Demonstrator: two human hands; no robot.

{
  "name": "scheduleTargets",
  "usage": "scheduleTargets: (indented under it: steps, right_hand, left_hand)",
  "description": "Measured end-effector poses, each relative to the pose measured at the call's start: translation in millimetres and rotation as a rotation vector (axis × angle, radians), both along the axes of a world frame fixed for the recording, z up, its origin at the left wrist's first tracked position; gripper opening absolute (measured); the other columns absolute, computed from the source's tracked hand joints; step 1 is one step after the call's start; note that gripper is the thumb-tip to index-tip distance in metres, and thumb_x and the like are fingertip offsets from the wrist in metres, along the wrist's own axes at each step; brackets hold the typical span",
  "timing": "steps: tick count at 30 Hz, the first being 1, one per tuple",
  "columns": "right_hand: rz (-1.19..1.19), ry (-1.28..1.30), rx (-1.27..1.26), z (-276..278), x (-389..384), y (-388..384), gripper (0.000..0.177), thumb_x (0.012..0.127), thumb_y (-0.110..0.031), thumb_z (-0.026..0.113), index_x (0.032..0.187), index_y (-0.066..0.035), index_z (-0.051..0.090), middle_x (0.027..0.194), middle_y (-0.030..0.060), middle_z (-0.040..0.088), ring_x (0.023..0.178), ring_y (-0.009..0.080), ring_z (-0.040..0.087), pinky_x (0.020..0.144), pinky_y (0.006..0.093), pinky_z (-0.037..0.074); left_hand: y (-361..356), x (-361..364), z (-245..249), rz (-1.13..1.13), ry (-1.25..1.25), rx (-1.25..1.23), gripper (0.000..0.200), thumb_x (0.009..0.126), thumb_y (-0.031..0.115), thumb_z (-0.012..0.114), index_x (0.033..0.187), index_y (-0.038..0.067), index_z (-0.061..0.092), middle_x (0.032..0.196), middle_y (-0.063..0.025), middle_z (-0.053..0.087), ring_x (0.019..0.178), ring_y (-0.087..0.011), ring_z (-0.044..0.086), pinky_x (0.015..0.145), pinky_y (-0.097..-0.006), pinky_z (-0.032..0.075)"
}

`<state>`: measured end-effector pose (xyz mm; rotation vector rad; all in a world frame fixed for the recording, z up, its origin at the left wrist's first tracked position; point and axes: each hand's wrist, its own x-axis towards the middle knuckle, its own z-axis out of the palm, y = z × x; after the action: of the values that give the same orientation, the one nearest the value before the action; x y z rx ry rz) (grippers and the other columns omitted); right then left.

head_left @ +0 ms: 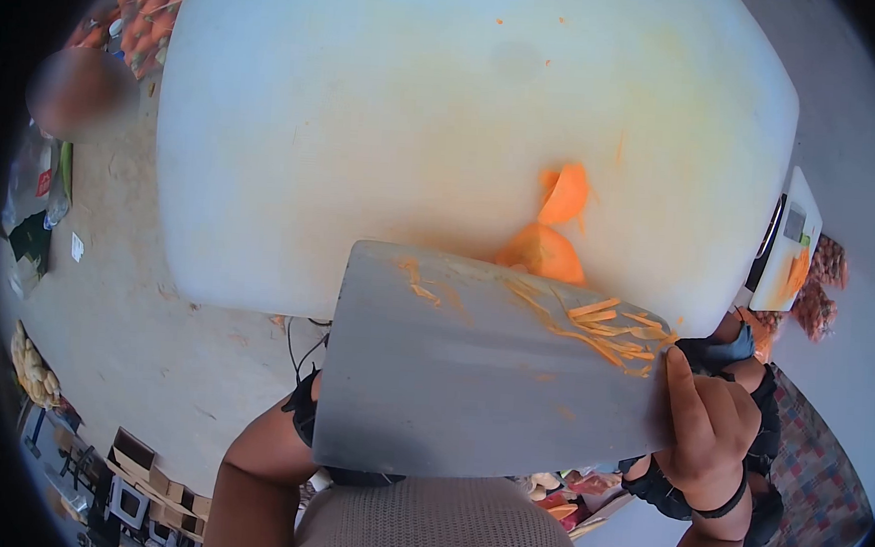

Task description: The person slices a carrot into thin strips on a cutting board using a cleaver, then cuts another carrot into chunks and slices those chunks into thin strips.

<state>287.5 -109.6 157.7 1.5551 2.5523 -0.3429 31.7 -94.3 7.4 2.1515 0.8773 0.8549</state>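
Close to my body, a wide grey cleaver blade (471, 376) is held broad side up. My right hand (704, 420) grips its right end, one finger stretched along the edge. Thin orange strips (604, 334) cling to the blade's upper right part. Just beyond its far edge, an orange carrot-like chunk (544, 252) rests on the white cutting board (365, 149), touching a smaller orange slice (566, 193). My left arm bends in behind the blade's left end; the blade hides that hand and anything in it.
Bagged carrots (158, 11) lie at the upper left, near a blurred round shape. Another white board (790, 235) with orange pieces and a dark-handled tool is at the right, beside reddish bags (818, 302). Boxes (150, 477) stand at the lower left. A dark cable hangs near the board's front edge.
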Motion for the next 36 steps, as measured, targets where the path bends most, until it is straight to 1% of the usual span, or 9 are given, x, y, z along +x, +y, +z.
scheduleTargets:
  steps: [6,11,13,18,20,22,28,34,36]
  right_hand:
    - [-0.007,-0.040,0.010,1.0,3.8,-5.9,0.060,0.058,-0.001,0.057,0.116,0.011,0.061,0.071,0.0063,0.051,0.054,0.0175,0.053,0.047,0.0310,0.040]
    - [0.024,-0.062,0.021,-6.3,2.6,1.4,0.056,0.061,0.001,0.058,0.116,0.011,0.060,0.070,0.0063,0.051,0.054,0.0167,0.052,0.046,0.0298,0.039]
    - [0.035,-0.087,-0.012,-7.3,-3.3,12.2,0.053,0.064,0.002,0.059,0.116,0.010,0.060,0.069,0.0049,0.049,0.053,0.0151,0.051,0.045,0.0287,0.039]
    - [0.038,-0.074,-0.018,-33.1,-9.4,40.3,0.049,0.063,0.001,0.060,0.112,0.007,0.062,0.067,0.0026,0.044,0.051,0.0141,0.050,0.045,0.0286,0.040]
    - [0.038,0.022,-0.004,-37.7,-11.5,46.5,0.051,0.062,0.000,0.061,0.112,0.006,0.062,0.067,0.0023,0.044,0.051,0.0141,0.050,0.045,0.0282,0.040]
    - [0.045,-0.003,0.014,-33.9,-14.7,43.3,0.052,0.061,0.000,0.061,0.113,0.005,0.063,0.067,0.0018,0.044,0.051,0.0135,0.050,0.045,0.0279,0.040]
    - [0.065,-0.025,0.003,-5.7,-14.8,24.9,0.052,0.061,0.000,0.061,0.112,0.008,0.064,0.066,0.0021,0.046,0.052,0.0133,0.051,0.045,0.0277,0.039]
    - [0.019,-0.008,0.027,2.6,-3.8,0.9,0.054,0.060,0.000,0.060,0.113,0.010,0.063,0.070,0.0046,0.053,0.053,0.0162,0.053,0.046,0.0289,0.040]
    - [-0.013,-0.032,0.014,4.4,-2.8,-3.6,0.055,0.061,0.000,0.058,0.114,0.011,0.062,0.072,0.0061,0.054,0.055,0.0176,0.054,0.046,0.0309,0.041]
  left_hand:
    - [31.7,13.1,-5.2,0.046,-0.023,0.027,0.037,0.082,0.018,0.069,0.117,0.008,0.065,0.119,-0.0119,0.063,0.106,-0.0319,0.061,0.092,-0.0438,0.049]
    - [6.0,6.9,-5.8,0.034,-0.004,-0.010,0.036,0.081,0.018,0.069,0.116,0.008,0.066,0.119,-0.0116,0.063,0.106,-0.0317,0.062,0.092,-0.0438,0.049]
    - [1.7,2.8,-6.8,0.032,0.002,-0.016,0.036,0.081,0.018,0.069,0.116,0.008,0.066,0.119,-0.0115,0.063,0.106,-0.0316,0.062,0.092,-0.0437,0.049]
    - [1.6,-0.3,-9.8,0.026,0.006,-0.030,0.036,0.080,0.018,0.069,0.115,0.009,0.067,0.118,-0.0112,0.064,0.105,-0.0314,0.062,0.091,-0.0437,0.049]
    - [0.4,-0.4,-9.6,0.030,0.008,-0.032,0.035,0.080,0.017,0.070,0.115,0.009,0.067,0.118,-0.0111,0.064,0.105,-0.0313,0.062,0.091,-0.0436,0.049]
    - [-2.2,-0.5,-10.2,0.030,0.004,-0.035,0.035,0.080,0.017,0.070,0.114,0.009,0.067,0.118,-0.0110,0.064,0.105,-0.0313,0.062,0.091,-0.0436,0.049]
    - [1.5,-4.8,-6.0,0.028,0.001,0.007,0.035,0.079,0.017,0.070,0.113,0.010,0.068,0.117,-0.0107,0.064,0.104,-0.0310,0.062,0.091,-0.0435,0.049]
    - [17.8,8.5,-3.6,0.032,-0.015,0.046,0.034,0.079,0.017,0.071,0.112,0.010,0.068,0.117,-0.0103,0.065,0.104,-0.0308,0.062,0.091,-0.0435,0.049]
    - [20.0,11.4,-4.1,0.032,-0.013,0.034,0.034,0.078,0.016,0.071,0.112,0.010,0.069,0.117,-0.0102,0.065,0.104,-0.0307,0.062,0.090,-0.0434,0.049]
